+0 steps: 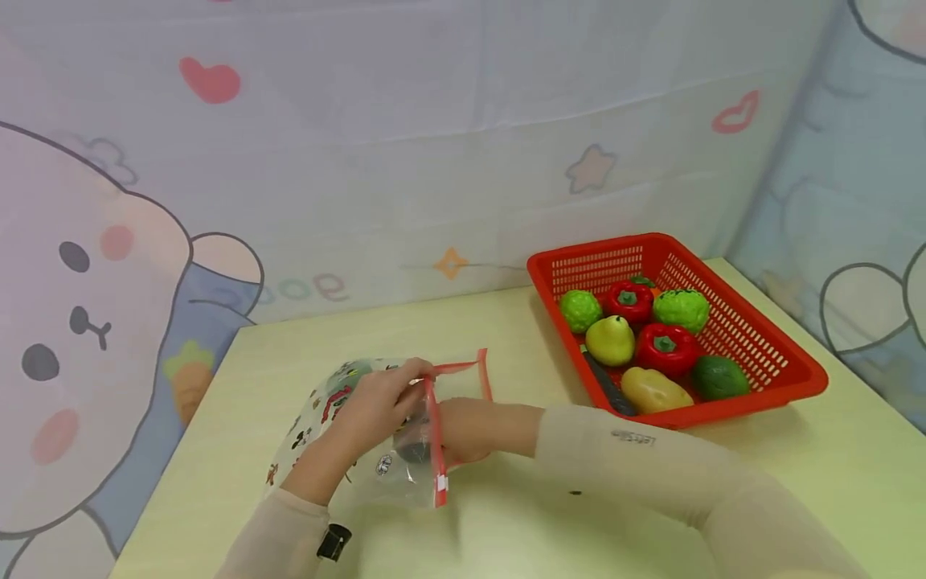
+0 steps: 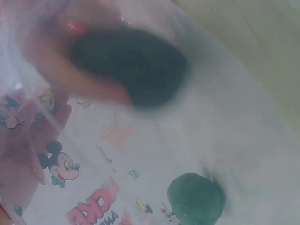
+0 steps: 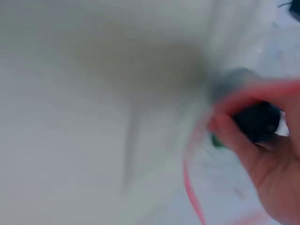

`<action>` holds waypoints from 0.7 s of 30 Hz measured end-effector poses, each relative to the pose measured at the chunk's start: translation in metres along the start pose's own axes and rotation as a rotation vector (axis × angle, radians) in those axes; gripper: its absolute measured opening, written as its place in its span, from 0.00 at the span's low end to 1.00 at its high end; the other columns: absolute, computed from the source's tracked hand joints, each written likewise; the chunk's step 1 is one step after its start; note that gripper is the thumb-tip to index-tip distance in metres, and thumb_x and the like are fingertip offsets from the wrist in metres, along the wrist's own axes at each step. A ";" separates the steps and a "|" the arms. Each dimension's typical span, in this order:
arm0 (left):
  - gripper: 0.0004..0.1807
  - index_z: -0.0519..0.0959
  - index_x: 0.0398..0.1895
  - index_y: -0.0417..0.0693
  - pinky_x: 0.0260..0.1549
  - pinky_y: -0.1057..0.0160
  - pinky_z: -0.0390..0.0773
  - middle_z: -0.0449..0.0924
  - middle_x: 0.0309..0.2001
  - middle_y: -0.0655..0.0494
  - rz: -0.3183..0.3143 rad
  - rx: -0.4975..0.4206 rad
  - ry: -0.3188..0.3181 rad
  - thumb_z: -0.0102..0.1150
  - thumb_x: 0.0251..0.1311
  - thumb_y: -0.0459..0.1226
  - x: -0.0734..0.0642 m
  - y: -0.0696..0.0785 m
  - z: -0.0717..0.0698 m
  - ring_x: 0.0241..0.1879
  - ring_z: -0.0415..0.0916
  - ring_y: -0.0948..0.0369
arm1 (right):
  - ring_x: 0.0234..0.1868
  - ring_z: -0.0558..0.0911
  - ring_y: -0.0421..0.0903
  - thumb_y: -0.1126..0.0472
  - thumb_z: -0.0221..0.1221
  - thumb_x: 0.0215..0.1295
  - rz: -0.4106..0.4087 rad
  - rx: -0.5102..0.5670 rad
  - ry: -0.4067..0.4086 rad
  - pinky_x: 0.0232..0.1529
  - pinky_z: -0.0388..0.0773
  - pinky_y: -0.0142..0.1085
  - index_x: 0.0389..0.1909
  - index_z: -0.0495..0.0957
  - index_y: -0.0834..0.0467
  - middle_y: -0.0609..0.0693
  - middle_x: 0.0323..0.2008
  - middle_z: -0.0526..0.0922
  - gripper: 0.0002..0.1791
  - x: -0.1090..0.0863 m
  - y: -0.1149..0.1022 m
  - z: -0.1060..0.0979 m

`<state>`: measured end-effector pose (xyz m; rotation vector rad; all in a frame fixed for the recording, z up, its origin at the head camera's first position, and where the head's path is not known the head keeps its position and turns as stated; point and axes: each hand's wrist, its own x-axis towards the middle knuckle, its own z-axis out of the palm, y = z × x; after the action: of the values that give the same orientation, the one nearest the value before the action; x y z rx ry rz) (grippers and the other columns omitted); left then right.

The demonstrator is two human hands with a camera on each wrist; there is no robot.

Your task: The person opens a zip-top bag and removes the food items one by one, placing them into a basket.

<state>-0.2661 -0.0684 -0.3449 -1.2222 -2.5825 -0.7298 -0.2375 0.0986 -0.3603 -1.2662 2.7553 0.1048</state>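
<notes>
A clear zip bag (image 1: 387, 486) with a red edge and printed cartoon figures lies on the table. My left hand (image 1: 372, 408) pinches its upper edge near the mouth, thumb and fingers together. Through that mouth reaches my right hand (image 1: 466, 430), its fingers and thumb curled round a dark oval thing (image 2: 133, 65). The same dark thing shows blurred between thumb and fingers in the right wrist view. Deeper in the bag, a green rounded piece (image 2: 196, 199) is visible in the left wrist view.
A red basket (image 1: 784, 366) stands at the right, holding red peppers (image 1: 669, 348), a pear (image 1: 610, 342), a potato (image 1: 654, 390), a dark long vegetable (image 1: 606, 382) and several green pieces. Behind the table (image 1: 506, 515) hangs a printed cloth (image 1: 405, 193).
</notes>
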 end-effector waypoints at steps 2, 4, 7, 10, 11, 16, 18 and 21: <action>0.09 0.74 0.45 0.56 0.17 0.71 0.61 0.71 0.17 0.65 -0.016 -0.012 -0.008 0.52 0.63 0.35 -0.001 -0.001 -0.001 0.12 0.54 0.70 | 0.37 0.75 0.40 0.51 0.60 0.59 0.017 0.011 -0.023 0.41 0.72 0.26 0.51 0.74 0.46 0.46 0.42 0.76 0.18 -0.018 0.003 -0.012; 0.09 0.74 0.46 0.56 0.17 0.71 0.63 0.72 0.18 0.64 -0.034 -0.015 -0.019 0.52 0.64 0.36 -0.002 -0.003 -0.003 0.12 0.56 0.70 | 0.42 0.77 0.42 0.52 0.61 0.59 0.071 0.061 -0.057 0.44 0.74 0.30 0.56 0.72 0.42 0.47 0.49 0.75 0.22 -0.041 0.007 -0.029; 0.10 0.74 0.47 0.56 0.19 0.71 0.64 0.74 0.20 0.63 -0.052 -0.006 -0.030 0.52 0.64 0.36 -0.004 -0.006 -0.004 0.12 0.58 0.71 | 0.44 0.76 0.45 0.57 0.60 0.59 0.152 0.158 -0.083 0.44 0.75 0.35 0.57 0.71 0.42 0.49 0.51 0.74 0.24 -0.072 0.017 -0.058; 0.10 0.74 0.47 0.55 0.19 0.71 0.64 0.77 0.23 0.62 -0.055 0.001 -0.025 0.52 0.63 0.35 -0.006 -0.009 -0.006 0.12 0.57 0.71 | 0.47 0.74 0.47 0.60 0.60 0.59 0.247 0.226 -0.094 0.43 0.75 0.37 0.60 0.68 0.42 0.51 0.53 0.74 0.27 -0.094 0.026 -0.086; 0.10 0.74 0.47 0.55 0.19 0.71 0.64 0.77 0.23 0.61 -0.052 0.000 -0.022 0.52 0.63 0.35 -0.007 -0.010 -0.006 0.11 0.56 0.71 | 0.47 0.74 0.47 0.60 0.60 0.58 0.289 0.236 -0.095 0.42 0.75 0.38 0.61 0.67 0.43 0.52 0.54 0.73 0.29 -0.099 0.029 -0.095; 0.10 0.74 0.47 0.54 0.18 0.71 0.63 0.79 0.25 0.59 -0.033 -0.001 0.001 0.52 0.63 0.34 -0.008 -0.014 -0.007 0.11 0.55 0.71 | 0.54 0.72 0.51 0.55 0.60 0.58 0.535 0.212 -0.100 0.51 0.73 0.47 0.66 0.58 0.51 0.53 0.58 0.72 0.35 -0.118 0.055 -0.128; 0.10 0.74 0.47 0.54 0.18 0.71 0.63 0.79 0.24 0.59 -0.031 -0.001 0.007 0.52 0.63 0.34 -0.007 -0.014 -0.006 0.11 0.55 0.71 | 0.54 0.73 0.51 0.53 0.60 0.58 0.605 0.195 -0.131 0.54 0.70 0.50 0.65 0.58 0.56 0.55 0.58 0.72 0.35 -0.123 0.070 -0.130; 0.10 0.74 0.47 0.54 0.18 0.71 0.63 0.77 0.23 0.61 -0.036 -0.001 0.005 0.52 0.63 0.34 -0.008 -0.015 -0.005 0.11 0.55 0.71 | 0.48 0.76 0.51 0.54 0.58 0.59 0.655 0.191 -0.220 0.52 0.73 0.49 0.64 0.60 0.62 0.57 0.52 0.76 0.34 -0.129 0.093 -0.117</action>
<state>-0.2731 -0.0845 -0.3489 -1.1756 -2.6061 -0.7397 -0.2325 0.2433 -0.2266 -0.2568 2.7764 0.0274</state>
